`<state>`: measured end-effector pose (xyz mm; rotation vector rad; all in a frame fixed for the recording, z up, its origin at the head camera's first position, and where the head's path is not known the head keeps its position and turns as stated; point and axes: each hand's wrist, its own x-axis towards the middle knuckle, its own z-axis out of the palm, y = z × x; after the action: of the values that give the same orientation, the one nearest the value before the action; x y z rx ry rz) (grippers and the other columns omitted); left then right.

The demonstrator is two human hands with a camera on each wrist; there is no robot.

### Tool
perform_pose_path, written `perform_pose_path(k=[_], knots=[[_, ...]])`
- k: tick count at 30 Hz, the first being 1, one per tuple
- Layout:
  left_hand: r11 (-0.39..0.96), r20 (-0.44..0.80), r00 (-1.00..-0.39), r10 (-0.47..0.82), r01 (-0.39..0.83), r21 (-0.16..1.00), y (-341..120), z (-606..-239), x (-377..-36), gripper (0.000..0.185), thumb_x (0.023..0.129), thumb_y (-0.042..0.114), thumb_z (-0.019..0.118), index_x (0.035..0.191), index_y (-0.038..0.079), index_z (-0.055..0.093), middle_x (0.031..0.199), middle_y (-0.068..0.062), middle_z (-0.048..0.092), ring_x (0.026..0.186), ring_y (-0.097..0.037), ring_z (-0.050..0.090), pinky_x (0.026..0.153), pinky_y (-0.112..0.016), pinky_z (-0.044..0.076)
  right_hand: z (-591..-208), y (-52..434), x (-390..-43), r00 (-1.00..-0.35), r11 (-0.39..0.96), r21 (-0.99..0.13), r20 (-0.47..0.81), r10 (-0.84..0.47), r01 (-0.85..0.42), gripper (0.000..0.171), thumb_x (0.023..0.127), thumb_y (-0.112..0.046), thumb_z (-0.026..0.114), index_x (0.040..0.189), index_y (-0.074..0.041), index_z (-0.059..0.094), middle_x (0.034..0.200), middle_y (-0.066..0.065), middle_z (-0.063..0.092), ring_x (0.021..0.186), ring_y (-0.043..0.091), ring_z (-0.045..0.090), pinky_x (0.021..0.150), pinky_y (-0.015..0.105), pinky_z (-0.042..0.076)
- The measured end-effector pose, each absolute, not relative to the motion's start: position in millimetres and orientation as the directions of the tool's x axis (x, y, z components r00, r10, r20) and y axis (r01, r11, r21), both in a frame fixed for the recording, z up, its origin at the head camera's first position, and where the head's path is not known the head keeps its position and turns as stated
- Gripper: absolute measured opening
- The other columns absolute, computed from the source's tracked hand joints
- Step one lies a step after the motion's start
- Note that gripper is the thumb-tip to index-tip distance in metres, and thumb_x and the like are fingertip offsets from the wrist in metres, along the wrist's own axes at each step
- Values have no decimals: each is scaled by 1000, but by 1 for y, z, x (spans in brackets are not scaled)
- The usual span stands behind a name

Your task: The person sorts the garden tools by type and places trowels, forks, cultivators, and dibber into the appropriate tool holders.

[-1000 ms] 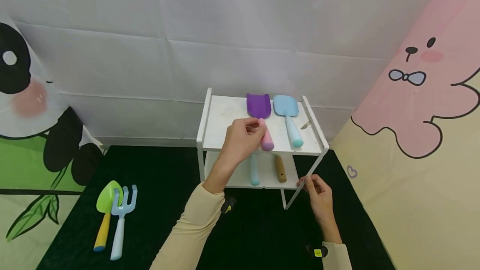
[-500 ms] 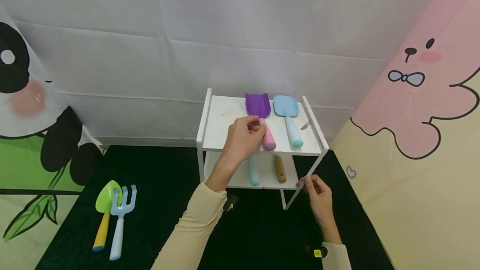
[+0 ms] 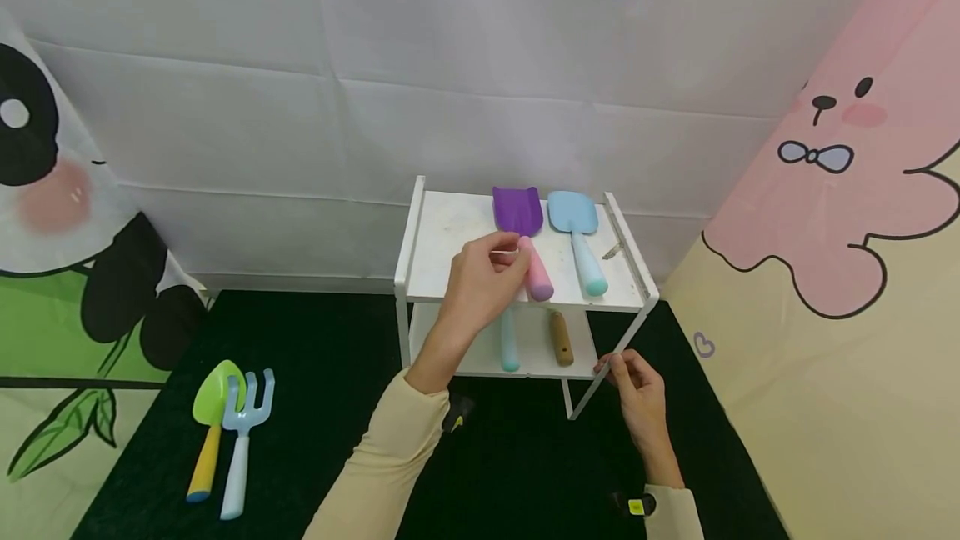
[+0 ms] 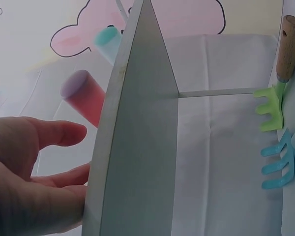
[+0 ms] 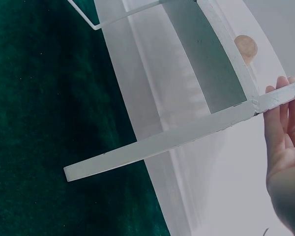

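A white two-tier rack [image 3: 442,250] stands on a dark mat. On its top shelf lie a purple shovel [image 3: 517,209] with a pink handle [image 3: 537,275] and a blue shovel [image 3: 573,215] with a teal handle. My left hand [image 3: 504,258] rests at the shelf's front, fingertips beside the pink handle. In the left wrist view its fingers [image 4: 59,133] lie relaxed, apart from the pink handle [image 4: 83,97]. My right hand [image 3: 611,365] pinches the rack's front right leg [image 3: 600,377]. In the right wrist view my fingers [image 5: 281,105] lie against the leg [image 5: 162,142].
The lower shelf holds a green rake [image 4: 269,105] with a wooden handle [image 3: 559,338] and a light blue rake [image 4: 280,167]. A green shovel [image 3: 213,394] and a pale blue fork [image 3: 243,427] lie on the mat at the left. White and cartoon-printed backdrops enclose the space.
The pink handle has swung a little to the right on the top shelf, and my left hand has eased back off it. My right hand has stayed on the leg.
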<state>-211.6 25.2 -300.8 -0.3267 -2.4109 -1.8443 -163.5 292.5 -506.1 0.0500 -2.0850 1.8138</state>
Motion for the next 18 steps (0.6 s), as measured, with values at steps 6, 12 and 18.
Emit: perform_pose_path(k=[6,12,18], knots=[[216,238,-968,84,251,944,20,-304,-204,33,99,17,65,127,0,69,121,-11,72,105,-25,70,92,-35,58,-506,293,-164,-927,166,-946,309,211,-277,26,110,-12,50,99,9,60,98,5,71,95,14,69,91,23,56],[178,261,-963,68,269,947,14,-308,-194,32,100,17,65,127,1,70,118,-10,72,104,-25,69,94,-35,58,-507,294,-163,-929,172,-942,318,187,-288,26,110,-11,48,100,10,59,99,6,71,96,13,69,92,22,55],[133,286,-956,70,293,947,6,-310,-181,31,101,18,66,128,3,70,119,-9,72,104,-24,69,95,-37,58,-506,293,-163,-928,181,-943,315,201,-281,26,110,-11,48,99,10,60,98,6,72,95,13,69,90,22,56]])
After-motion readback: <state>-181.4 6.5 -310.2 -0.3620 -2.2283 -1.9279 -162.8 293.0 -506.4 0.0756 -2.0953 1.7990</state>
